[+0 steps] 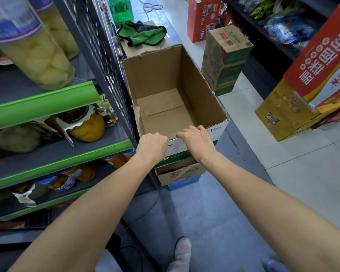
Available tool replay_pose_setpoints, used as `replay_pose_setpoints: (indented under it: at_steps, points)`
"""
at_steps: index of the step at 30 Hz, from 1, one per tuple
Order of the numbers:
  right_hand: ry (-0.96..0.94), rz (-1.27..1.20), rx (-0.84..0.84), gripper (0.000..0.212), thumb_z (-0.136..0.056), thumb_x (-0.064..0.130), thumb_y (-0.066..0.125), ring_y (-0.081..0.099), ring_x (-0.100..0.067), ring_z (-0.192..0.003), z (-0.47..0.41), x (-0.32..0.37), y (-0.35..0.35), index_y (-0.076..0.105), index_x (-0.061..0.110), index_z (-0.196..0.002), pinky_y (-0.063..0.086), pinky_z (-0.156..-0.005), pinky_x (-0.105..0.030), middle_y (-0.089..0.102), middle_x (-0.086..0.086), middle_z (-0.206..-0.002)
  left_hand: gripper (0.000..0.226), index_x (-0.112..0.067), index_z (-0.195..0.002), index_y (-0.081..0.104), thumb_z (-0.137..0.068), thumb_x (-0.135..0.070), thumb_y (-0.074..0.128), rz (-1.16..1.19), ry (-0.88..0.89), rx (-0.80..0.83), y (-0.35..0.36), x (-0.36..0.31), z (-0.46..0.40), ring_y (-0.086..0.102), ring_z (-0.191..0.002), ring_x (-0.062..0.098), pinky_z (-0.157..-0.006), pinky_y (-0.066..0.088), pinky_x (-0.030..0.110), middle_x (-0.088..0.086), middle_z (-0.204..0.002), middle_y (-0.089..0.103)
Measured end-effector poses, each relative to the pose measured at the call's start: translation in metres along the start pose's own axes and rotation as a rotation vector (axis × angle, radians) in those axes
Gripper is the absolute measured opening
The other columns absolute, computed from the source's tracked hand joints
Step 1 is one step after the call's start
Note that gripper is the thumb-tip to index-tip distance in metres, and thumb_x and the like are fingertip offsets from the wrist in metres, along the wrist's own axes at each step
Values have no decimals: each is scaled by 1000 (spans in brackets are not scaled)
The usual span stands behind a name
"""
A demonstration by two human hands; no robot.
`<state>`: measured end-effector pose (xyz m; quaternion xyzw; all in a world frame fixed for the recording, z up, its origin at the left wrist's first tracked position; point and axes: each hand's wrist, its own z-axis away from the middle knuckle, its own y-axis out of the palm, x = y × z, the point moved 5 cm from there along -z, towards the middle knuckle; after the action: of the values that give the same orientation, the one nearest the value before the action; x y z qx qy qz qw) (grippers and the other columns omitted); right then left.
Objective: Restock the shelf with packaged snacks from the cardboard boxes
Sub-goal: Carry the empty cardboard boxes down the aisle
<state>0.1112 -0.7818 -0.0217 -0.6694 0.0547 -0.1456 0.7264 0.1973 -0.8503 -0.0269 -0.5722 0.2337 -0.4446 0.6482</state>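
Here, at the centre of the frame, you grip the near rim of an open cardboard box (171, 99) with both hands: your left hand (151, 147) and your right hand (197, 141) each have fingers curled over the edge, clenched on the cardboard and side by side. The box shows only its bare brown floor; no packaged snacks are visible inside it, so this one looks emptied. It stands on a smaller stack of boxes (180, 173) just below your wrists, hard against the end panel of the shelf (57, 154) that fills the left of the frame. That shelf holds jars of fruit (33, 54) on its green-edged tiers, though whether its snack rows are full cannot be told from here. Sealed cartons wait at the upper right: a green-and-brown one (226, 57), a red one (201, 18) behind it, and a yellow one (283, 114) at the far right. By the look of it, one box is done and several remain; clearing away the empty appears to be your next concern.
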Motion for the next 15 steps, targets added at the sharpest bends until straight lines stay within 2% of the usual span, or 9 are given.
replay_pose_setpoints:
  at_steps: [5,10,15]
  points:
    - [-12,29,27,28,-91,13,55,50,-24,-109,-4,-2,1,58,17,-119,33,-90,-35,63,-6,-113,21,-13,-104,64,-93,-23,50,27,-10,9,6,-4,-3,66,-94,33,-70,48,35,11,-103,68]
    - [-12,8,49,30,-89,14,60,50,-24,-109,-7,-4,9,57,17,-118,34,-92,-36,63,-5,-113,18,-12,-104,63,-93,-20,51,23,-9,37,9,-5,-7,66,-94,32,-65,40,34,10,-104,67]
    - [-20,-13,58,31,-86,17,63,51,-24,-109,-14,-7,9,57,16,-117,35,-90,-37,63,-6,-115,20,-13,-108,62,-94,-22,50,-5,2,39,4,1,-14,65,-95,32,-68,43,34,10,-105,66]
